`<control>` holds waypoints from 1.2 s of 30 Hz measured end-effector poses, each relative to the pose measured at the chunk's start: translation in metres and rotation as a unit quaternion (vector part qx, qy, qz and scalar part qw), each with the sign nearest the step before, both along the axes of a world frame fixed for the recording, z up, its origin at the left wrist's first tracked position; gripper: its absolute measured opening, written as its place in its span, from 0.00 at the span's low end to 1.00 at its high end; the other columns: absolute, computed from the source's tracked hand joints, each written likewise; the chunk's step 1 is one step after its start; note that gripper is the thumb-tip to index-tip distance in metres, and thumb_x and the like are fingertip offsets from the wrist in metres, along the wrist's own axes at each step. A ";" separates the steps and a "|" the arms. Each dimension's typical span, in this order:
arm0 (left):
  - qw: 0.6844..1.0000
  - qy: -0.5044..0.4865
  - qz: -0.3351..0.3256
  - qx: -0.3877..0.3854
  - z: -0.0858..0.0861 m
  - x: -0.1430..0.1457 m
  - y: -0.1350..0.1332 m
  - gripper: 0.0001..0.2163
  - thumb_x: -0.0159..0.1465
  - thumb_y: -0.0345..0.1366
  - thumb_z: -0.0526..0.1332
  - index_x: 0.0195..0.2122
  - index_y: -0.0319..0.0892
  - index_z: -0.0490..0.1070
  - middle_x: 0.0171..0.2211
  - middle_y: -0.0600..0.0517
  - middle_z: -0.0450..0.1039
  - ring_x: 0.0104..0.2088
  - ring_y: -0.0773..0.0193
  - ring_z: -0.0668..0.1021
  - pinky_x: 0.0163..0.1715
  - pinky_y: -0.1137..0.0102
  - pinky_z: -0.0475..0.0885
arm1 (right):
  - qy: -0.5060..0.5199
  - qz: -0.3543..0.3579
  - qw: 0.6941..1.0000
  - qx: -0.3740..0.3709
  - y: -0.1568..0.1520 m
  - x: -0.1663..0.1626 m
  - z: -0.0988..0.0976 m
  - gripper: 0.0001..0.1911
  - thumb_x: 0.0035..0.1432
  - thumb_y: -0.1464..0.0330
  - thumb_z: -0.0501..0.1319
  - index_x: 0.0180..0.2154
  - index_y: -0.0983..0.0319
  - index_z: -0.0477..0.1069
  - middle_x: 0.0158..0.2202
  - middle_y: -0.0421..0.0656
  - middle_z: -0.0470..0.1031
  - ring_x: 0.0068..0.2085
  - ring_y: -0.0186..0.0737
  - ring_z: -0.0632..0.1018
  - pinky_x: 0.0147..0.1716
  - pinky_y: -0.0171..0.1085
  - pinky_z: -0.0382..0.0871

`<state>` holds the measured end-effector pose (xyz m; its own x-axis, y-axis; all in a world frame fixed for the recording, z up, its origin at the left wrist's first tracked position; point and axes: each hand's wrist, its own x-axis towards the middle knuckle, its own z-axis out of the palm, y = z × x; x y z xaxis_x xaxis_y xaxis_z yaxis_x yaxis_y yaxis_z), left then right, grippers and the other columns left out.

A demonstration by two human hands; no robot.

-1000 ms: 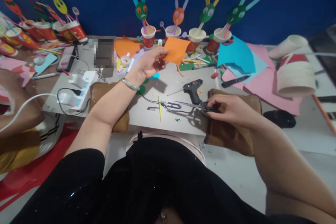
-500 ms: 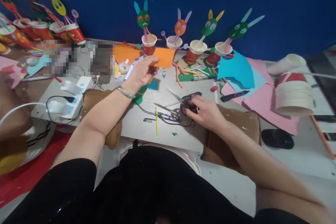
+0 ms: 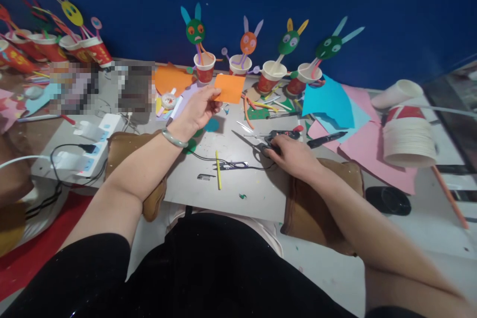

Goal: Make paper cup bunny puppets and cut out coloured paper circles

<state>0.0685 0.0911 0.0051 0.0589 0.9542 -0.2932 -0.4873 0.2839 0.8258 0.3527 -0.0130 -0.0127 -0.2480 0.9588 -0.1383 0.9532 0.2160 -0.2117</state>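
My left hand (image 3: 197, 111) is raised over the grey board (image 3: 231, 184) and pinches a small orange paper square (image 3: 230, 88) by its left edge. My right hand (image 3: 291, 153) rests on the board with its fingers closed on the black handles of a pair of scissors (image 3: 257, 143), whose blades point left. A black glue gun (image 3: 285, 134) lies just beyond that hand. A row of paper cups with bunny-eared paper faces (image 3: 246, 57) stands at the back against the blue wall.
Blue paper (image 3: 330, 102) and pink paper (image 3: 372, 146) lie at the right beside a stack of cups (image 3: 408, 139). A black marker (image 3: 327, 139), a yellow stick (image 3: 218, 170) and small snips (image 3: 233, 165) lie on the board. A white power strip (image 3: 91, 146) sits at the left.
My right hand has slid left from the brown cushion to the board with the scissors. My left hand has lowered slightly, still holding the orange paper.
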 end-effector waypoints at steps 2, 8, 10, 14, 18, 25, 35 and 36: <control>1.000 0.005 0.008 -0.002 0.005 0.001 -0.002 0.12 0.65 0.28 0.65 0.30 0.46 0.62 0.24 0.61 0.67 0.21 0.74 0.71 0.24 0.74 0.63 | 0.088 -0.051 0.995 0.016 0.007 -0.002 0.004 0.11 0.68 0.58 0.64 0.34 0.56 0.69 0.35 0.49 0.81 0.39 0.53 0.82 0.35 0.43 0.67; 1.000 -0.004 0.023 0.011 0.013 0.008 -0.009 0.13 0.69 0.25 0.62 0.30 0.45 0.62 0.26 0.60 0.65 0.23 0.75 0.70 0.26 0.74 0.62 | 0.604 -0.186 0.773 -0.053 0.033 -0.039 0.019 0.18 0.60 0.50 0.73 0.36 0.55 0.73 0.37 0.42 0.82 0.30 0.39 0.77 0.31 0.41 0.72; 1.000 -0.003 0.010 0.012 0.010 0.011 -0.014 0.13 0.68 0.24 0.63 0.30 0.44 0.62 0.27 0.60 0.67 0.23 0.75 0.70 0.26 0.74 0.63 | 0.654 -0.185 0.732 -0.033 0.040 -0.056 0.016 0.21 0.52 0.52 0.80 0.33 0.55 0.73 0.35 0.40 0.81 0.30 0.37 0.76 0.32 0.40 0.73; 0.999 0.012 -0.042 -0.003 0.001 0.021 -0.027 0.11 0.64 0.26 0.66 0.31 0.43 0.65 0.28 0.59 0.71 0.25 0.74 0.72 0.28 0.74 0.64 | 0.683 -0.163 0.711 0.030 0.046 -0.076 -0.001 0.25 0.46 0.55 0.84 0.28 0.56 0.71 0.33 0.38 0.79 0.35 0.37 0.79 0.40 0.42 0.79; 0.994 0.033 -0.108 0.015 -0.007 0.029 -0.039 0.10 0.63 0.28 0.69 0.31 0.43 0.68 0.26 0.59 0.71 0.26 0.73 0.73 0.29 0.74 0.66 | 0.699 -0.169 0.694 0.018 0.047 -0.074 -0.016 0.25 0.43 0.57 0.86 0.30 0.54 0.72 0.32 0.35 0.77 0.36 0.39 0.81 0.40 0.43 0.82; 0.988 0.050 -0.135 0.063 -0.019 0.032 -0.047 0.16 0.71 0.48 0.68 0.32 0.43 0.71 0.28 0.56 0.70 0.29 0.70 0.73 0.32 0.71 0.69 | 0.717 -0.190 0.670 0.012 0.047 -0.063 -0.022 0.26 0.40 0.62 0.87 0.31 0.52 0.72 0.32 0.36 0.79 0.34 0.44 0.83 0.37 0.47 0.85; 0.971 0.057 -0.222 0.067 -0.016 0.038 -0.060 0.23 0.54 0.52 0.81 0.35 0.42 0.74 0.29 0.58 0.72 0.29 0.72 0.72 0.31 0.71 0.67 | 0.701 -0.171 0.690 0.057 0.038 -0.058 -0.019 0.24 0.47 0.60 0.85 0.31 0.52 0.70 0.30 0.36 0.74 0.34 0.43 0.78 0.36 0.46 0.78; 0.972 0.055 -0.219 0.070 -0.015 0.039 -0.061 0.22 0.55 0.51 0.80 0.34 0.42 0.73 0.28 0.58 0.72 0.28 0.72 0.72 0.31 0.71 0.67 | 0.697 -0.171 0.694 0.055 0.037 -0.059 -0.019 0.24 0.48 0.60 0.85 0.31 0.52 0.69 0.29 0.35 0.73 0.34 0.43 0.77 0.36 0.45 0.77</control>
